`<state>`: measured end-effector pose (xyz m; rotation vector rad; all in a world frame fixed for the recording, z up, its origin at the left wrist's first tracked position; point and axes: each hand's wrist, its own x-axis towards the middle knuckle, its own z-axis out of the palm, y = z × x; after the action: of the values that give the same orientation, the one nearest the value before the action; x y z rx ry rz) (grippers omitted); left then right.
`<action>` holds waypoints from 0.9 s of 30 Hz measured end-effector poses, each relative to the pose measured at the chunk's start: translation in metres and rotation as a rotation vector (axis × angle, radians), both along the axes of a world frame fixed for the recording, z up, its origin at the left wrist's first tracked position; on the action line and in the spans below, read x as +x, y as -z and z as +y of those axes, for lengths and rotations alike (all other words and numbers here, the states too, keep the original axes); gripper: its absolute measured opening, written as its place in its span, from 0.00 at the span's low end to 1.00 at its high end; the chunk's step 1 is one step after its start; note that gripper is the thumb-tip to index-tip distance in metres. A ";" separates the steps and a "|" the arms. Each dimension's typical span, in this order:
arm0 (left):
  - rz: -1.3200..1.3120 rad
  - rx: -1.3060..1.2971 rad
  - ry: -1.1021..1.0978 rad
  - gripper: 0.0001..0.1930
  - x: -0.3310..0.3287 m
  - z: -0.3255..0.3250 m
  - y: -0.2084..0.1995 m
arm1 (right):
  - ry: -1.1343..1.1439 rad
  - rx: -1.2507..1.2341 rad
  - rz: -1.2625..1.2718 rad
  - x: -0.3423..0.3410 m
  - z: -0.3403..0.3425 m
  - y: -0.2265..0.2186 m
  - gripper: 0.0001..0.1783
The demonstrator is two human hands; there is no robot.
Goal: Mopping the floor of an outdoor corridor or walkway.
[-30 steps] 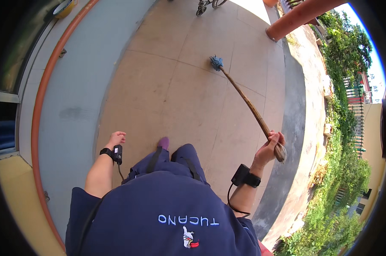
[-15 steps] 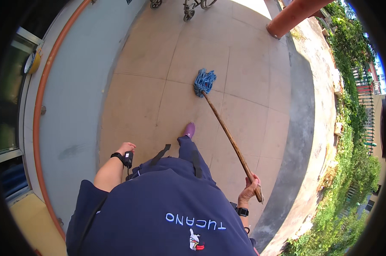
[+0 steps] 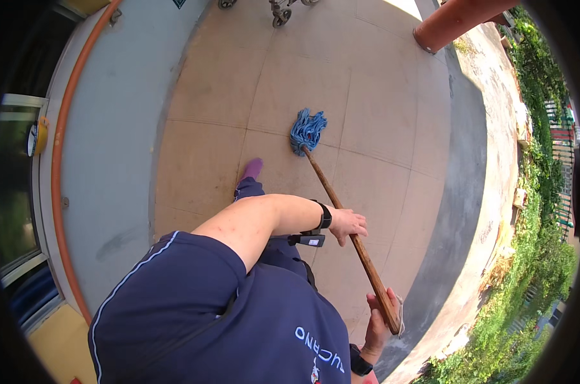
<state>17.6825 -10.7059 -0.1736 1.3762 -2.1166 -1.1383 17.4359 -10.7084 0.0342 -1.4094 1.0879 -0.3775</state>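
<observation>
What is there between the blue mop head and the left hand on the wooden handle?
In the head view, only the bare wooden handle runs from the mop head to the left hand, over tan floor tiles.

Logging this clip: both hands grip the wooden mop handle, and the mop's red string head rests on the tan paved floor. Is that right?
Not quite: the mop head is blue, not red, as the head view shows. The rest holds: the left hand and right hand both grip the wooden handle, and the head rests on the tan paved floor.
</observation>
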 end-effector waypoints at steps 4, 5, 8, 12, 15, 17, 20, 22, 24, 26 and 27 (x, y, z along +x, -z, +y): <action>0.056 0.249 0.214 0.14 -0.022 -0.016 0.017 | 0.317 0.309 0.130 0.004 -0.005 -0.061 0.20; 0.057 0.248 0.267 0.13 -0.022 -0.011 0.019 | 0.503 0.442 0.139 0.015 -0.005 -0.085 0.20; 0.139 0.295 0.508 0.14 -0.027 0.000 0.045 | 0.361 0.785 0.343 0.012 -0.008 -0.097 0.28; 0.105 0.404 0.658 0.13 -0.011 -0.004 0.057 | -0.739 -0.197 1.067 0.085 0.044 -0.094 0.35; 0.132 0.476 0.696 0.13 0.033 0.000 0.029 | -0.828 0.037 1.395 0.095 0.048 -0.083 0.28; 0.154 0.499 0.764 0.15 0.044 0.005 0.031 | -0.793 0.012 1.473 0.114 0.065 -0.081 0.25; 0.108 0.351 0.778 0.15 0.058 0.014 0.031 | -0.777 -0.046 1.529 0.142 0.067 -0.074 0.20; 0.067 0.340 0.764 0.14 0.078 0.014 0.035 | -0.808 -0.107 1.532 0.161 0.057 -0.060 0.17; -0.009 0.376 0.680 0.12 0.106 0.013 0.049 | -0.854 -0.187 1.502 0.184 0.036 -0.034 0.15; -0.053 0.307 0.540 0.11 0.143 0.001 0.077 | -0.835 -0.264 1.474 0.210 0.031 -0.006 0.12; -0.036 0.306 0.348 0.12 0.177 0.001 0.093 | -0.916 -0.334 1.406 0.225 0.009 0.019 0.11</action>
<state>17.8592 -10.7049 -0.2671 1.1796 -2.3441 -1.6411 17.6606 -10.6990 0.0148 -2.3357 1.2493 1.3419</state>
